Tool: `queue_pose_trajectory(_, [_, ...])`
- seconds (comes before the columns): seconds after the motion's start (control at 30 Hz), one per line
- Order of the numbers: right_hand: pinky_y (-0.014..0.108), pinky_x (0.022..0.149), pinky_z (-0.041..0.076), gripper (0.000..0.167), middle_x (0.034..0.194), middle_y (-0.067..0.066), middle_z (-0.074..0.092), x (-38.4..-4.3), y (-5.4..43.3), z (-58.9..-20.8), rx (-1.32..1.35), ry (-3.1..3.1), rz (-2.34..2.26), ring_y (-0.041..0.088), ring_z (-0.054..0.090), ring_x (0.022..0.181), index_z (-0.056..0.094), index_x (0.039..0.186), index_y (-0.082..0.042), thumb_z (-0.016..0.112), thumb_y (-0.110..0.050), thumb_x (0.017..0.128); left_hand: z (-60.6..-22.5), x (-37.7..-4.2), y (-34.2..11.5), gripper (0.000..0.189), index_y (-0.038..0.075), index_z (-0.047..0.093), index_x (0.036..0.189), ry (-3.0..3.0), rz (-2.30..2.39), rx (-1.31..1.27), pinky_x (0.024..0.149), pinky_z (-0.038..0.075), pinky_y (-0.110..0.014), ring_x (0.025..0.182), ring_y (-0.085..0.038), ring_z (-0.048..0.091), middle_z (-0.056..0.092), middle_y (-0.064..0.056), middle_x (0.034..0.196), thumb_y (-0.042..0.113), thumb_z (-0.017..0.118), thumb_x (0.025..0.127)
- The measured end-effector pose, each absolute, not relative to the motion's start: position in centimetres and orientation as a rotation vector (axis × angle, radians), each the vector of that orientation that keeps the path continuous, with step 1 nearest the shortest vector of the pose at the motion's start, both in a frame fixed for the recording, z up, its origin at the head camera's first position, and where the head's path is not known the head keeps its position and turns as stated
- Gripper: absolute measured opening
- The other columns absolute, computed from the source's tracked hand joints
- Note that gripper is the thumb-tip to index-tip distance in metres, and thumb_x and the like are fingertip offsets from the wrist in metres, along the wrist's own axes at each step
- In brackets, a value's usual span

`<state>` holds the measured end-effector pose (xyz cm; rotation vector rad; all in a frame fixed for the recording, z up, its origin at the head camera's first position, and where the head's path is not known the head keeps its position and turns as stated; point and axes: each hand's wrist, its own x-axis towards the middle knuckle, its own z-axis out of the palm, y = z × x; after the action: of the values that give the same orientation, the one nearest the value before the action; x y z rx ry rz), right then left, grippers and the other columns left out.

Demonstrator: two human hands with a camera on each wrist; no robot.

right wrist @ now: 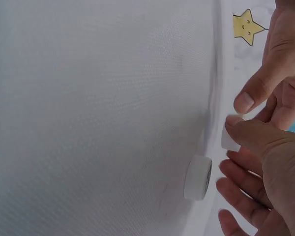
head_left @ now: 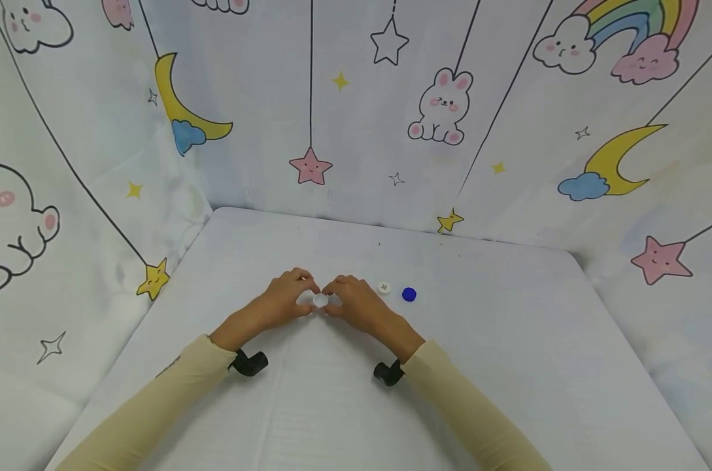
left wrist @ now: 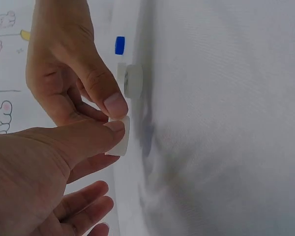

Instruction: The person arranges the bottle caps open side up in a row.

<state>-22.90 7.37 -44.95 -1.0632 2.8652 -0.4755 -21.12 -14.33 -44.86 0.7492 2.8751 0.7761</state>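
Observation:
Between the fingertips of both hands is a small white cap [head_left: 320, 300], held up over the white tabletop. My left hand [head_left: 284, 299] pinches it from the left; in the left wrist view the left thumb [left wrist: 116, 127] lies across its side. From the other side my right hand [head_left: 357, 303] pinches the same cap, its thumb [right wrist: 234, 121] on the near edge in the right wrist view. Just right of the right hand stands a short white cylinder [head_left: 384, 287] with a cross-like pattern on top. A little farther right is a blue cap [head_left: 409, 294].
The white-covered table [head_left: 508, 366] meets a cloth backdrop [head_left: 261, 131] printed with moons, stars and rabbits at the back and sides. Black wrist cameras [head_left: 251, 364] jut inward below both wrists. Tiny dark specks mark the table's far part.

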Motion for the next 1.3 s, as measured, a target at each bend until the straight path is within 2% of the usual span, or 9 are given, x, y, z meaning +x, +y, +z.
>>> queue_pose_trajectory(0.6, [0.044, 0.094, 0.055, 0.035, 0.117, 0.000, 0.073, -22.9, 6.4, -45.6, -1.070, 2.877, -0.371, 0.020, 0.067, 0.112, 0.077, 0.123, -0.013, 0.080, -0.035, 0.096, -46.2, -20.8, -14.4, 0.021, 0.012, 0.073, 0.113, 2.990, 0.660, 0.839, 0.099, 0.044, -0.058, 0.122, -0.038, 0.058, 0.059, -0.016, 0.135, 0.023, 0.080, 0.095])
queue_pose_trajectory(1.0, [0.045, 0.092, 0.056, 0.035, 0.118, 0.001, 0.072, -22.7, 6.3, -45.7, -1.091, 2.900, -0.349, 0.020, 0.067, 0.111, 0.077, 0.122, -0.013, 0.080, -0.036, 0.096, -46.2, -20.7, -14.3, 0.025, 0.011, 0.072, 0.115, 3.008, 0.592, 0.841, 0.099, 0.045, -0.059, 0.120, -0.038, 0.058, 0.059, -0.016, 0.133, 0.022, 0.081, 0.095])
queue_pose_trajectory(1.3, [0.048, 0.101, 0.055, 0.045, 0.126, 0.004, 0.070, -22.8, 6.9, -45.2, -1.052, 2.863, -0.371, 0.022, 0.065, 0.118, 0.072, 0.132, -0.012, 0.079, -0.039, 0.096, -45.7, -20.6, -13.8, 0.030, 0.010, 0.071, 0.118, 3.008, 0.541, 0.836, 0.101, 0.044, -0.059, 0.126, -0.038, 0.057, 0.059, -0.016, 0.135, 0.024, 0.082, 0.094])
